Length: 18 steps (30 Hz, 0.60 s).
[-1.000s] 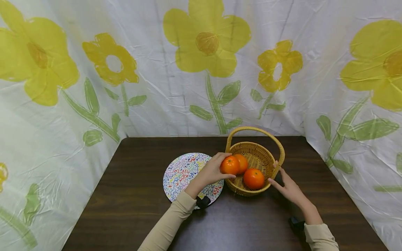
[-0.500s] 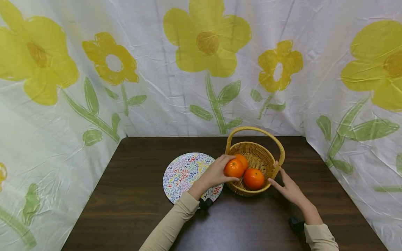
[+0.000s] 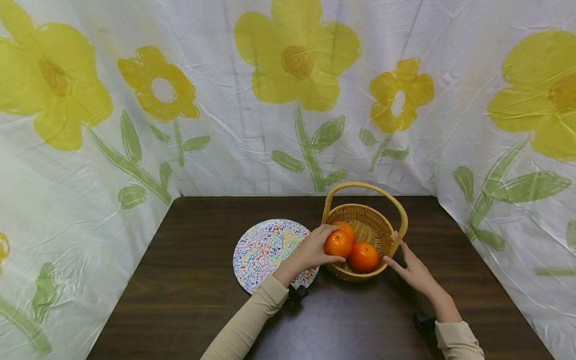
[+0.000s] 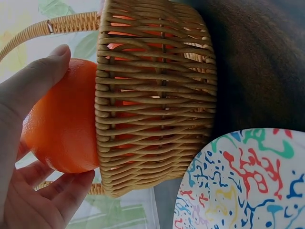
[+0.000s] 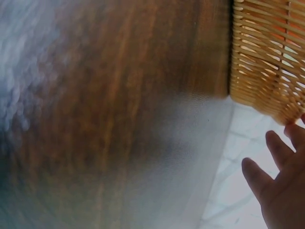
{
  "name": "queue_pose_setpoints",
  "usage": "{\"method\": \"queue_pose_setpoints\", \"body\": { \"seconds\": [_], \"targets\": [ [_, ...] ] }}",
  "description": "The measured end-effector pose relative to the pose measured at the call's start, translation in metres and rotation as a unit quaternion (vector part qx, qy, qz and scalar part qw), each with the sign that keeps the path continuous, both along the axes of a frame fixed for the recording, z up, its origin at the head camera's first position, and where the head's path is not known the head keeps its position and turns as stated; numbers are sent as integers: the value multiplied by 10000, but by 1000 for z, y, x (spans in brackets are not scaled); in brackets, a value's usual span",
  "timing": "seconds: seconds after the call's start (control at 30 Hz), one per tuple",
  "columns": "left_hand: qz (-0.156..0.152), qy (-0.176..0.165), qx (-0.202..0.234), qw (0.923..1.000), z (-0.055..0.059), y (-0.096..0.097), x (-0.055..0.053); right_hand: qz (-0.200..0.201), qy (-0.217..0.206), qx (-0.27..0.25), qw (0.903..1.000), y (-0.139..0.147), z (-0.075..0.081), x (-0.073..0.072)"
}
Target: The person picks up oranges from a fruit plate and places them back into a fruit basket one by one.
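My left hand (image 3: 312, 250) grips an orange (image 3: 338, 243) at the left rim of a wicker basket (image 3: 375, 227). In the left wrist view, thumb and fingers spread round that orange (image 4: 66, 124), which sits against the basket's top edge. Two more oranges lie in the basket, one near the front (image 3: 364, 257) and one behind (image 3: 345, 227), partly covered by the held one. My right hand (image 3: 418, 270) holds the basket's right rim at the handle's foot, between thumb and finger; its other fingers (image 5: 279, 148) stand spread beside the weave.
A round plate (image 3: 261, 255) with a multicoloured squiggle pattern lies left of the basket, partly under my left forearm. The basket's arched handle (image 3: 364, 185) rises over its opening. Behind the dark wooden table (image 3: 189, 250) hangs a flowered curtain (image 3: 252, 150).
My left hand has carried the orange a little to the right and down, further over the basket's opening. The right hand, the basket and the plate have stayed put.
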State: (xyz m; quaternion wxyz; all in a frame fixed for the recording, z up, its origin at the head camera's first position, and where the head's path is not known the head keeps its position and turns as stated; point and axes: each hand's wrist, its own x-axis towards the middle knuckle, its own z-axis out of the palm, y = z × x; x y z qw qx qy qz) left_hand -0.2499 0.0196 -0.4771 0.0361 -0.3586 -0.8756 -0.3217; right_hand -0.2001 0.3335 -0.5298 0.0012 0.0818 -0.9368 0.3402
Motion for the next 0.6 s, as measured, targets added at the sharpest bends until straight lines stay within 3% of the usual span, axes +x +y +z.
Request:
{"method": "queue_pose_setpoints", "body": {
  "seconds": [0.6],
  "targets": [
    [-95,226,-442,9987,-14,8,-6,-33,-21,23,10000,-1,1,0]
  ]
}}
